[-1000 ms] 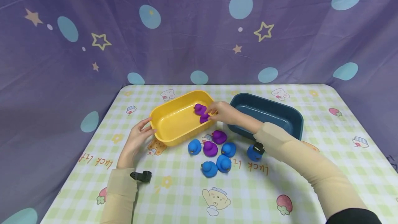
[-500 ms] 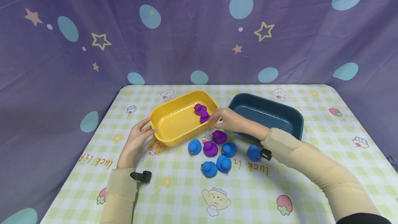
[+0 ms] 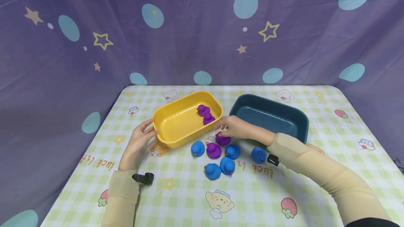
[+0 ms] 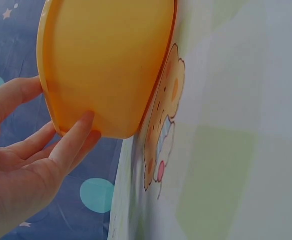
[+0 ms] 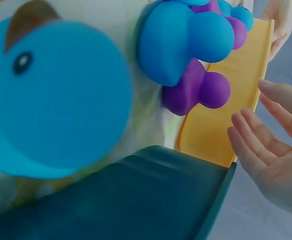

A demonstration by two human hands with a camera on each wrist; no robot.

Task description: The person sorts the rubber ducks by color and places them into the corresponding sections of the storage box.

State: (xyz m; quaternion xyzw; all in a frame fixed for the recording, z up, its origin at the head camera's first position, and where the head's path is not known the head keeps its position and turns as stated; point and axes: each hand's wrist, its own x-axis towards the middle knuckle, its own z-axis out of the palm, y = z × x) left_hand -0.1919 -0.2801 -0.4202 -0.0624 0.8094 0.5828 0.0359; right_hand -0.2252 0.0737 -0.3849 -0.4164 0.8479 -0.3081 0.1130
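My left hand [image 3: 140, 139] holds the left end of a yellow plastic basin [image 3: 167, 132], its thumb on the outer wall and other fingers at the rim in the left wrist view. Two purple rubber ducks [image 3: 203, 110] lie in the basin's right end. Beside that end, my right hand [image 3: 236, 127] hovers with nothing in its grasp; the right wrist view shows its fingers [image 5: 253, 137] loosely bent and apart. Just under it in the head view sits a purple duck [image 3: 224, 139] on the table, with another purple duck [image 3: 213, 151] nearer the front.
Several blue ducks [image 3: 228, 165] stand on the checked tablecloth [image 3: 252, 195] in front of the containers. One blue duck [image 3: 258, 155] sits apart, near the right sleeve. A dark teal basin [image 3: 268, 118] stands at the right, partly behind the right forearm. A purple curtain [image 3: 189, 52] hangs behind.
My right hand has left the duck in the yellow basin, moved out over the rim, and come down toward the purple duck on the table. The left hand stays in place.
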